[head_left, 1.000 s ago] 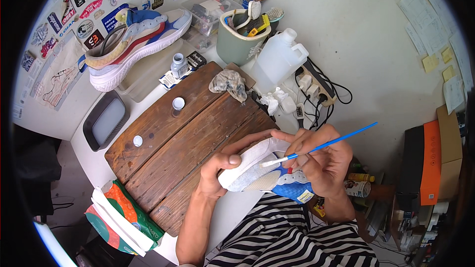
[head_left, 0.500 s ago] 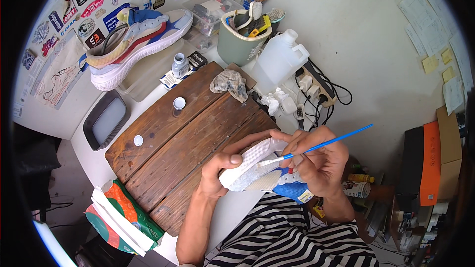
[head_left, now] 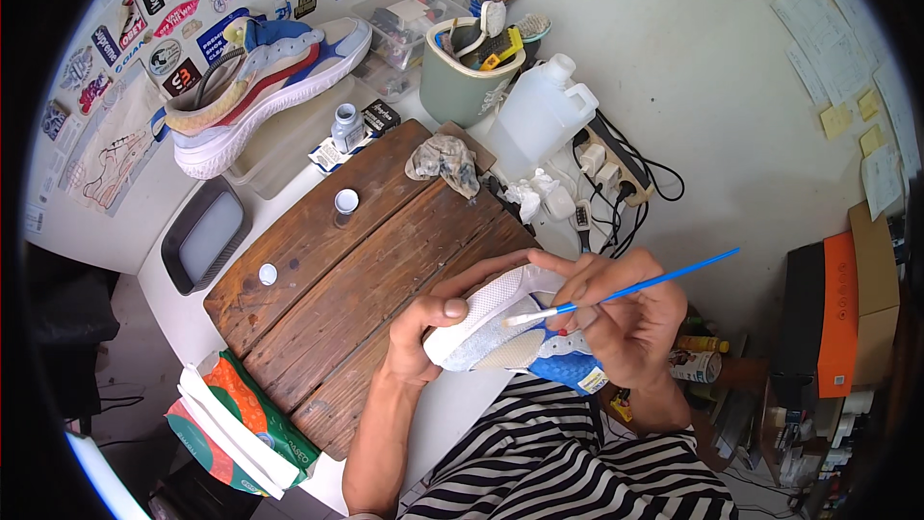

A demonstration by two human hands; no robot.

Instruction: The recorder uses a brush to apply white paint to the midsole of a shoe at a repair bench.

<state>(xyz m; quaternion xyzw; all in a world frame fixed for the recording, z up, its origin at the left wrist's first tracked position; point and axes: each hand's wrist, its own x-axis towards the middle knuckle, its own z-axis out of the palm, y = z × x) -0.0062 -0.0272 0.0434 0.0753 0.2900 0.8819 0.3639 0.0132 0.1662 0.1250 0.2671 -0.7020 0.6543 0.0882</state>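
Note:
My left hand [head_left: 433, 327] grips the toe end of a white and blue sneaker [head_left: 505, 337], held just off the near right edge of a wooden board [head_left: 356, 279]. My right hand [head_left: 626, 318] pinches a thin blue-handled paintbrush [head_left: 626, 291], its white bristle tip resting on the sneaker's white mesh upper. The handle points up and to the right. My right palm also steadies the shoe's heel side.
On the board lie a stained rag [head_left: 443, 159], a small open paint pot [head_left: 346, 201] and a white lid [head_left: 268, 273]. Behind stand a paint bottle [head_left: 346, 127], a green tub of brushes [head_left: 465, 77], a plastic jug [head_left: 541, 116], a power strip [head_left: 616, 169] and a colourful sneaker [head_left: 260, 87]. Tissue pack [head_left: 241, 424] at near left.
The brush tip has shifted slightly along the sneaker's upper. Both hands and the shoe stay in nearly the same place.

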